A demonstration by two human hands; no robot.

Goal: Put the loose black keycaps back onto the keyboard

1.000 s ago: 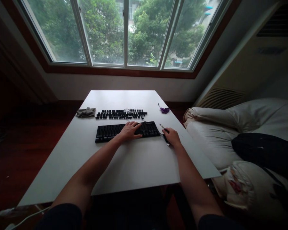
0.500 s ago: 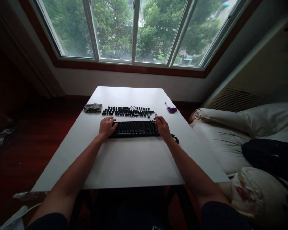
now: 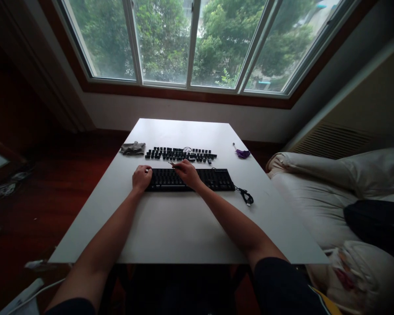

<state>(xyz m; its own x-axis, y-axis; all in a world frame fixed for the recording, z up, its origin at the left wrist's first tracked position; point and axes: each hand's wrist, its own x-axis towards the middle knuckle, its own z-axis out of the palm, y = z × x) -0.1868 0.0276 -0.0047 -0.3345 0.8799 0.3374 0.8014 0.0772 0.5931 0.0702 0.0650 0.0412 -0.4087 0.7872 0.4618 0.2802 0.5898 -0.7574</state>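
A black keyboard (image 3: 213,179) lies across the middle of a white table (image 3: 184,227). My left hand (image 3: 141,177) grips its left end, fingers curled over the edge. My right hand (image 3: 188,173) rests over the keyboard's middle, closed on a thin metal tool (image 3: 172,164) whose tip points left. Just beyond the keyboard, rows of loose black keycaps (image 3: 180,154) are laid out on the table.
A grey cloth (image 3: 132,148) lies at the back left and a small purple object (image 3: 242,152) at the back right. The keyboard's cable and plug (image 3: 245,195) trail off to the right. A white cushion or bedding (image 3: 331,192) sits right of the table.
My right hand has moved left with the tool, from beside the cable past the keyboard's right end to its middle. My left hand shifted from the keyboard's middle to its left end.
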